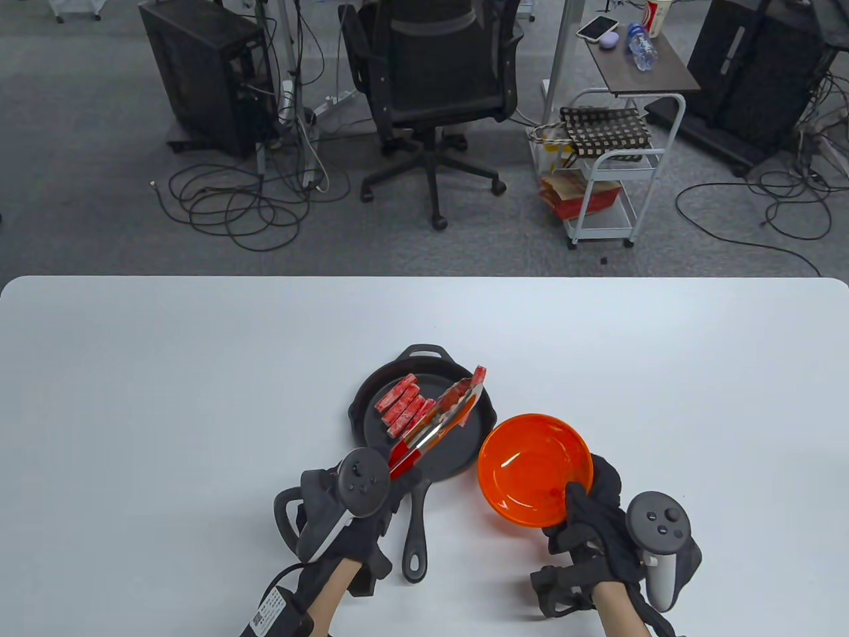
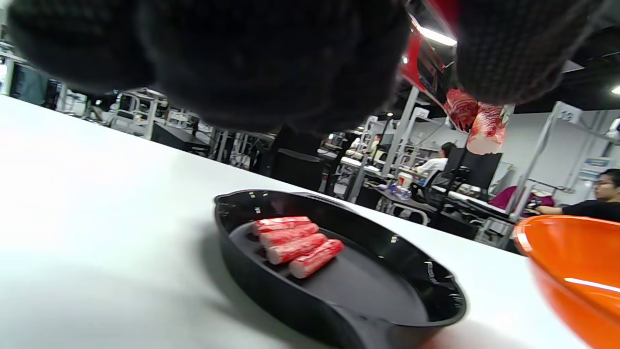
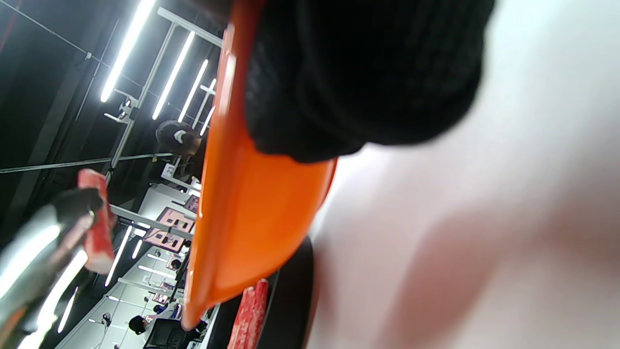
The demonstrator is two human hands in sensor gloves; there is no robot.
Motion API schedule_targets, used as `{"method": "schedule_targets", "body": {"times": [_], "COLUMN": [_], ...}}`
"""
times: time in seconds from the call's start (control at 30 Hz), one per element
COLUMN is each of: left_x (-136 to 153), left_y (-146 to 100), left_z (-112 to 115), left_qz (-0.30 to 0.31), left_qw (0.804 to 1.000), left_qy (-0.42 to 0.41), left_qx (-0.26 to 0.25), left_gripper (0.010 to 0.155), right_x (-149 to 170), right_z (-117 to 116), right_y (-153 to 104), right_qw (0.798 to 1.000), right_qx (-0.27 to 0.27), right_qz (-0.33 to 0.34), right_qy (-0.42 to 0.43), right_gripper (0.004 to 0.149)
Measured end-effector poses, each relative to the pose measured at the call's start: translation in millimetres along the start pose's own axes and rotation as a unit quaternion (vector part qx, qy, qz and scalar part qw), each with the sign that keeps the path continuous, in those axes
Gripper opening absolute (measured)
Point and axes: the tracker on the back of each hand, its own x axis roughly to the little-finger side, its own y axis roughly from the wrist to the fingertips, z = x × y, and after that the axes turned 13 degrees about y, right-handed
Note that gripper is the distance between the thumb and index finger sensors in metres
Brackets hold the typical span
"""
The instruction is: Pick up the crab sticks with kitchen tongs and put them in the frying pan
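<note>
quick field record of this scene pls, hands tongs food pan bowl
left hand: grips kitchen tongs
tongs: clamp one crab stick, held above the frying pan
pan contents: four crab sticks side by side
right hand: holds the orange bowl by its rim, tilted
bowl: looks empty
surface: white table

A white desk carries an orange bowl. Beyond the desk's far edge a black office chair stands on grey carpet. Left of the chair are a black computer tower and loose cables. Right of the chair is a white cart, with a phone and a bottle on its top.
</note>
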Motion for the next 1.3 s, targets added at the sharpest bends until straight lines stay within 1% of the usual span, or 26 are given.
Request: {"method": "schedule_targets", "body": {"times": [0.17,0.37,0.53,0.7,1.03,1.3], "left_x": [8,10,12,13,5,2], "left_y": [9,16,21,25,27,26], "left_z": [14,29,40,52,64,64], "left_qz": [-0.023,-0.031,-0.04,-0.045,-0.044,-0.044], "left_qw": [0.999,0.998,0.994,0.99,0.984,0.982], "left_qy": [0.026,0.047,0.086,0.105,0.145,0.156], "left_qx": [0.013,0.041,0.061,0.081,0.095,0.095], "left_gripper": [0.075,0.075,0.075,0.075,0.075,0.076], "right_x": [0,0,0,0,0,0], "right_z": [0,0,0,0,0,-1], "right_y": [0,0,0,0,0,0], "right_qw": [1.0,1.0,1.0,1.0,1.0,1.0], "right_qx": [0.0,0.0,0.0,0.0,-0.002,-0.001], "right_qz": [0.0,0.0,0.0,0.0,0.0,0.0], "right_qy": [0.001,0.001,0.001,0.001,-0.001,-0.002], "right_gripper": [0.06,0.06,0.06,0.06,0.06,0.06]}}
